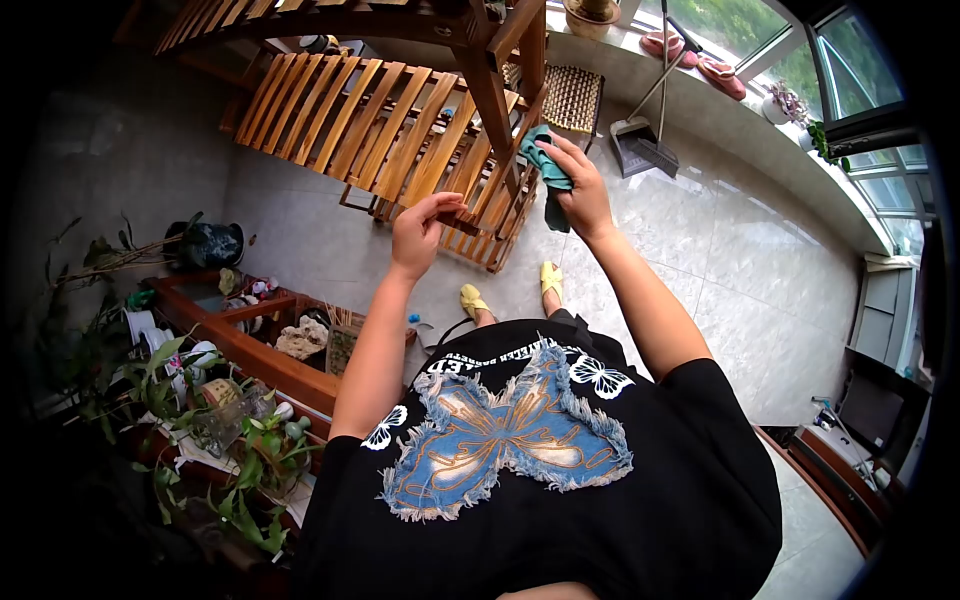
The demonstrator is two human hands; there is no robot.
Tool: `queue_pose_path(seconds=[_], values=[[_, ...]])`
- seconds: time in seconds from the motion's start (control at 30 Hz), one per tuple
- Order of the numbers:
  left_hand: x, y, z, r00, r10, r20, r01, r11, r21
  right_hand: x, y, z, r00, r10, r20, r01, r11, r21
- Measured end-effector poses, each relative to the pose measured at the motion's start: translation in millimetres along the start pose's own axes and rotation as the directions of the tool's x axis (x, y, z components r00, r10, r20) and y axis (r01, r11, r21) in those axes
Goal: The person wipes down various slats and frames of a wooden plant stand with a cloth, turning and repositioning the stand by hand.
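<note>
My right hand [585,190] is closed around a crumpled green cloth [548,172], which hangs partly below the fingers. The cloth is beside the upright frame of a slatted wooden lounge chair [375,125], at its right side. My left hand [416,236] is at the chair's near end, with fingers bent over the end of a dark wooden piece [462,222] and the thumb below. The inner side of that grip is partly hidden. The chair's brown slats run in a curved row, and its upper frame rises toward the top of the view.
A broom [655,155] and dustpan [632,140] stand by the window wall. Beyond the chair is a woven stool [572,98]. Potted plants [255,450] and a wooden-framed trough [240,345] line the left. Pink shoes [720,78] and a flowerpot [592,16] rest on the sill.
</note>
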State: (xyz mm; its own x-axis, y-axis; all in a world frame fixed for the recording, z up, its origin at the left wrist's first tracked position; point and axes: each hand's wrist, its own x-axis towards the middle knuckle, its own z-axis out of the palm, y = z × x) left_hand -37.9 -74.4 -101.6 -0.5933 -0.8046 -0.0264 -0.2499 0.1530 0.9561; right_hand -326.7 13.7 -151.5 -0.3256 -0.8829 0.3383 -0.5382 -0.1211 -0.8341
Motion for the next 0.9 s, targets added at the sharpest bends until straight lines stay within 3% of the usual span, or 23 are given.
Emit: queue_pose_path(seconds=[0.03, 0.07, 0.1, 0.17, 0.23, 0.27, 0.33, 0.37, 0.43, 0.5, 0.57, 0.63, 0.83, 0.9], values=[[-4, 1, -2, 0.995, 0.083, -0.047, -0.081, 0.996, 0.048, -15, 28, 1, 0.982, 0.189, -0.007, -0.188, 0.98, 0.068], [3, 15, -6, 0.929, 0.329, -0.168, -0.204, 0.836, 0.509, -28, 49, 1, 0.92, 0.391, -0.008, -0.386, 0.912, 0.139], [8, 16, -4, 0.908, 0.371, -0.193, -0.197, 0.787, 0.585, -27, 57, -2, 0.877, 0.468, -0.109, -0.466, 0.884, 0.042], [10, 25, -13, 0.893, 0.412, -0.182, -0.217, 0.747, 0.629, -14, 56, 4, 0.806, 0.534, -0.255, -0.517, 0.845, 0.136], [20, 17, -16, 0.887, 0.436, -0.154, -0.235, 0.712, 0.661, 1, 63, 10, 0.834, 0.45, -0.318, -0.44, 0.892, 0.109], [26, 13, -19, 0.88, 0.461, -0.113, -0.263, 0.672, 0.693, 28, 53, 26, 0.851, 0.303, -0.428, -0.292, 0.952, 0.093], [26, 5, -24, 0.902, 0.419, -0.1, -0.235, 0.674, 0.7, 38, 52, 36, 0.88, 0.227, -0.417, -0.173, 0.971, 0.165], [28, -1, -24, 0.925, 0.371, -0.079, -0.21, 0.675, 0.707, 42, 54, 60, 0.915, 0.084, -0.396, -0.053, 0.995, 0.09], [20, 1, -19, 0.933, 0.348, -0.088, -0.172, 0.65, 0.741, 34, 67, 79, 0.939, 0.013, -0.343, -0.009, 1.0, 0.012], [21, 1, -11, 0.934, 0.333, -0.134, -0.099, 0.598, 0.795, 4, 69, 111, 0.931, 0.172, -0.323, -0.213, 0.972, -0.095], [20, 4, -11, 0.945, 0.307, -0.113, -0.108, 0.62, 0.777, -1, 77, 114, 0.941, 0.179, -0.286, -0.23, 0.961, -0.156], [22, 12, -11, 0.938, 0.328, -0.11, -0.12, 0.606, 0.786, -4, 88, 123, 0.846, 0.512, -0.147, -0.531, 0.789, -0.308], [14, 20, -12, 0.938, 0.336, -0.089, -0.135, 0.588, 0.797, -28, 90, 126, 0.862, 0.494, -0.115, -0.497, 0.779, -0.383], [17, 19, -10, 0.937, 0.337, -0.089, -0.134, 0.585, 0.8, -39, 80, 123, 0.863, 0.505, -0.005, -0.436, 0.739, -0.514]])
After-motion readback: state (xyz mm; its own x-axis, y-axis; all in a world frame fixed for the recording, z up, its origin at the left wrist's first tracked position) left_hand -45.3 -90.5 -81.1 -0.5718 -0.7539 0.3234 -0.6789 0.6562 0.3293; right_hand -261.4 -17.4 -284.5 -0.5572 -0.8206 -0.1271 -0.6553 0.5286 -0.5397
